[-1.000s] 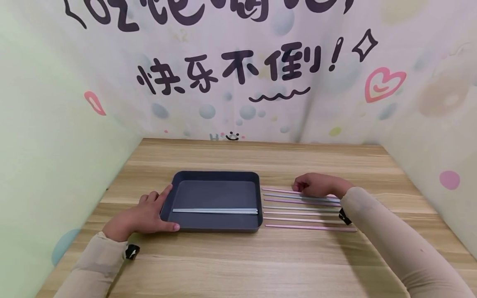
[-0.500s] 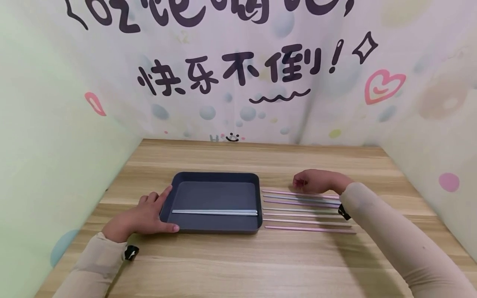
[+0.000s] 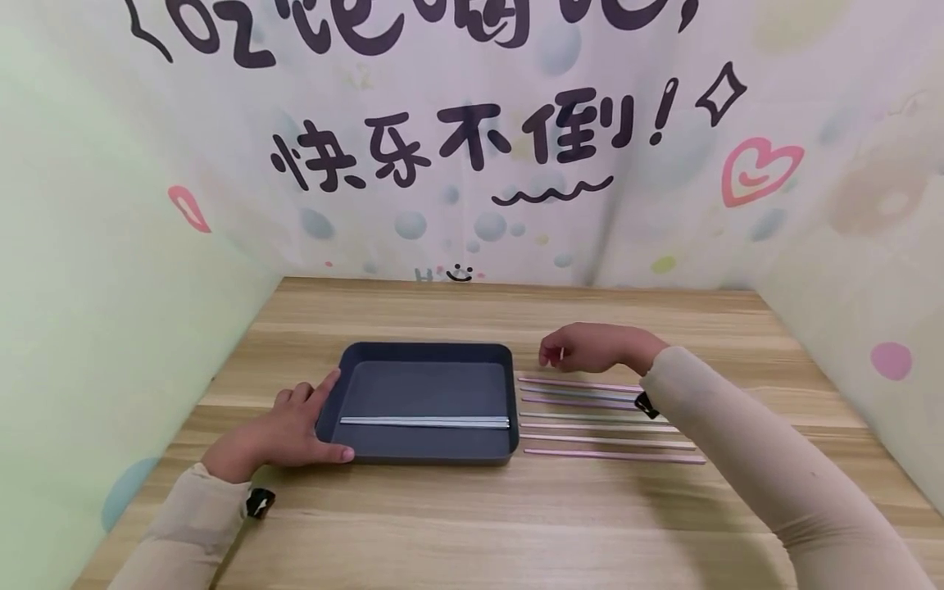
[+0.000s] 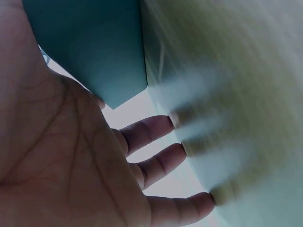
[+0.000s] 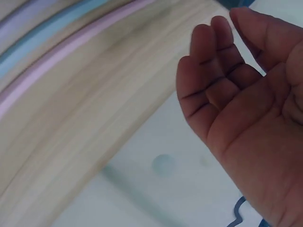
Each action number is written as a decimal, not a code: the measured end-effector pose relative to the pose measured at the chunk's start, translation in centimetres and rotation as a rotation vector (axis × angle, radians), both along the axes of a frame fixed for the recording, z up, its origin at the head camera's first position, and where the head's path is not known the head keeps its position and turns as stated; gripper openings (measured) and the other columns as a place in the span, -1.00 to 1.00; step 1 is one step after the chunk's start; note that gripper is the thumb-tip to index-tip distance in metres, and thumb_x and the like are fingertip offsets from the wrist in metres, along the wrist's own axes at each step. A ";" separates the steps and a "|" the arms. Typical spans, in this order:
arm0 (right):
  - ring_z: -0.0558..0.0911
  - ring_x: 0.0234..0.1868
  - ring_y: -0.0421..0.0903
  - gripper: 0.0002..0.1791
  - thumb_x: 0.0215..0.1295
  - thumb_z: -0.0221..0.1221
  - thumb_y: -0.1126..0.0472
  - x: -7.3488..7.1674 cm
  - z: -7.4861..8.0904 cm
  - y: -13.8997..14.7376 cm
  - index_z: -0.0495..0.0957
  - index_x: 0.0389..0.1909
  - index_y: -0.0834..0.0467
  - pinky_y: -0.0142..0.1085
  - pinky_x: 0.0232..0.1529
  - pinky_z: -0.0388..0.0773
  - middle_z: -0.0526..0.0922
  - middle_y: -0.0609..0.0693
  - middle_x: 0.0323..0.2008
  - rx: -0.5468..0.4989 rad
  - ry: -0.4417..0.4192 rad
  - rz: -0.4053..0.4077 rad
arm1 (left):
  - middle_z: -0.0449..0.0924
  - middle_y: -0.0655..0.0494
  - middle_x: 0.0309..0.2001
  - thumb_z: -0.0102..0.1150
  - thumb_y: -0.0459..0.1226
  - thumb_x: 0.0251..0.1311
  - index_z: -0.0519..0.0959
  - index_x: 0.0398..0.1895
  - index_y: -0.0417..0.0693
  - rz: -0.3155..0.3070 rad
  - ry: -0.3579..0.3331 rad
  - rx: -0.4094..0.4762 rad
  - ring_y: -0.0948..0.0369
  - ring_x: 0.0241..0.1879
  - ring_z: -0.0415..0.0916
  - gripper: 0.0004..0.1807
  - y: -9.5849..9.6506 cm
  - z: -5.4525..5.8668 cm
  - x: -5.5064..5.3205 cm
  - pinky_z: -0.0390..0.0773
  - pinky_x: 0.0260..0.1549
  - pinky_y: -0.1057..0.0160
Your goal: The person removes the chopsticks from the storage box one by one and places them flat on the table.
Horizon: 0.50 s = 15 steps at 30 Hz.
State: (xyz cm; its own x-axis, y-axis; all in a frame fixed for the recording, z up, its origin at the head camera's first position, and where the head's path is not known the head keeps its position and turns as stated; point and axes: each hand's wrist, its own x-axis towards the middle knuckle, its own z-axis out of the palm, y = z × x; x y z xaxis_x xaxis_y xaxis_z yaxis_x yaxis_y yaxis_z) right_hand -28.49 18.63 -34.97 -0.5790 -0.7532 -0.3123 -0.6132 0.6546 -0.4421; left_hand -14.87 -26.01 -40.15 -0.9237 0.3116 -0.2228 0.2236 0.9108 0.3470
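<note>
My left hand (image 3: 283, 428) rests at the left end of a dark grey-blue tray (image 3: 435, 460), thumb at the front corner and index finger along the left side. In the left wrist view the tray wall (image 4: 94, 47) shows beside the palm, with several fingers stretched out on the table. A pale pair of chopsticks (image 3: 424, 422) lies inside the tray. To the tray's right, several pastel chopsticks (image 3: 612, 456) lie roughly parallel. My right hand (image 3: 590, 346) hovers just behind them, fingers loosely bent and holding nothing; a pink chopstick (image 5: 61, 54) shows apart from it in the right wrist view.
The wood-grain table (image 3: 442, 533) carries the tray and chopsticks. A printed cloth (image 3: 472, 205) hangs along the back edge, and pale walls stand at both sides.
My right hand has lifted off the rearmost chopsticks and moved left and back, toward the tray. My left hand, the tray and the chopsticks stay where they were.
</note>
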 end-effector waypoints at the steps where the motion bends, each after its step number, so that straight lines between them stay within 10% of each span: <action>1: 0.50 -0.25 -0.13 -0.82 0.38 0.08 0.39 0.0 0.1 -0.6 0.58 -0.12 0.12 -0.21 -0.17 0.46 0.60 0.05 -0.24 -0.001 0.005 0.006 | 0.20 -0.44 0.18 0.37 0.34 -0.08 -0.19 0.56 -0.23 0.005 -0.002 -0.002 -0.34 0.14 0.16 0.39 0.0 0.0 0.0 0.40 -0.03 -0.28; 15: 0.51 -0.22 -0.13 -0.81 0.43 0.14 0.29 0.7 0.8 -7.6 0.59 -0.01 0.17 -0.22 -0.11 0.46 0.57 -0.09 -0.27 -0.077 0.041 0.054 | 0.20 -0.44 0.18 0.35 0.35 -0.08 -0.20 0.56 -0.22 0.002 -0.007 0.000 -0.33 0.14 0.16 0.39 -0.1 0.0 0.0 0.39 -0.03 -0.29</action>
State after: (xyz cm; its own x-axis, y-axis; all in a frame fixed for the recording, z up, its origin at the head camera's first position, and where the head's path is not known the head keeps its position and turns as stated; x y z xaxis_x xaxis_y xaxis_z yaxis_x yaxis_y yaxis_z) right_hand -27.80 11.06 -34.12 -0.5483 -0.8042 -0.2291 -0.6653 0.5855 -0.4632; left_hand -14.89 -26.11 -40.18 -0.9229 0.3095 -0.2289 0.2192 0.9114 0.3482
